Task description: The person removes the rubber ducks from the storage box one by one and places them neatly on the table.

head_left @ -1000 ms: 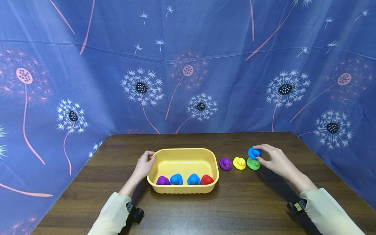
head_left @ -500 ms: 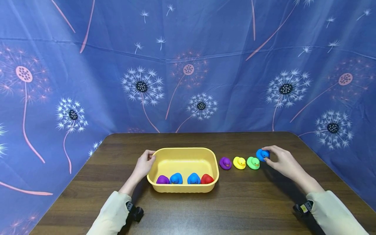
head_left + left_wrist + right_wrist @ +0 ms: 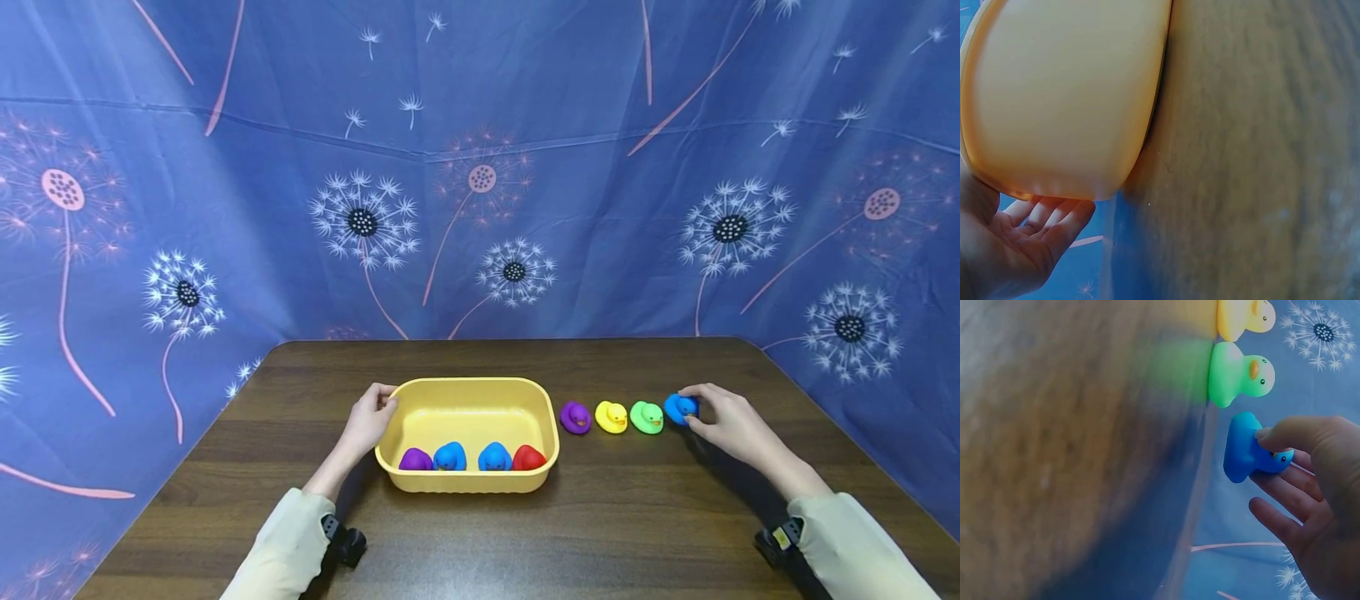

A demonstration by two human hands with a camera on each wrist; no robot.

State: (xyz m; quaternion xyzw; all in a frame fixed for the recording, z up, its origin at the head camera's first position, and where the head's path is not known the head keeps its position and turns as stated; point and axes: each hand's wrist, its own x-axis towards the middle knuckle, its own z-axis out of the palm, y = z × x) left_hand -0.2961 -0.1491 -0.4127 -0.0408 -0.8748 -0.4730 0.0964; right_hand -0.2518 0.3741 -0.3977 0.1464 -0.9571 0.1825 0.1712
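My right hand point(image 3: 731, 421) pinches a blue rubber duck point(image 3: 681, 409) between thumb and fingers, at the right end of a row of ducks. In the right wrist view, the thumb lies across the side of this blue duck point(image 3: 1244, 450), which is close over the tabletop. Just left of it sits a green rubber duck point(image 3: 647, 417), then a yellow one and a purple one. My left hand point(image 3: 369, 419) grips the left end of a yellow plastic tub point(image 3: 468, 482), thumb at the rim. In the left wrist view, the fingers point(image 3: 1063, 228) lie against the tub's outer wall.
Inside the tub, along its near side, are a purple duck point(image 3: 416, 460), two blue ducks point(image 3: 495, 457) and a red duck point(image 3: 528, 458). The yellow duck point(image 3: 611, 417) and purple duck point(image 3: 575, 417) stand right of the tub. A blue dandelion-print cloth point(image 3: 600, 275) hangs behind the wooden table point(image 3: 600, 533).
My right hand has carried the blue duck from in front of the green duck, rightward and down, to the green duck's right. The left hand and tub have stayed put.
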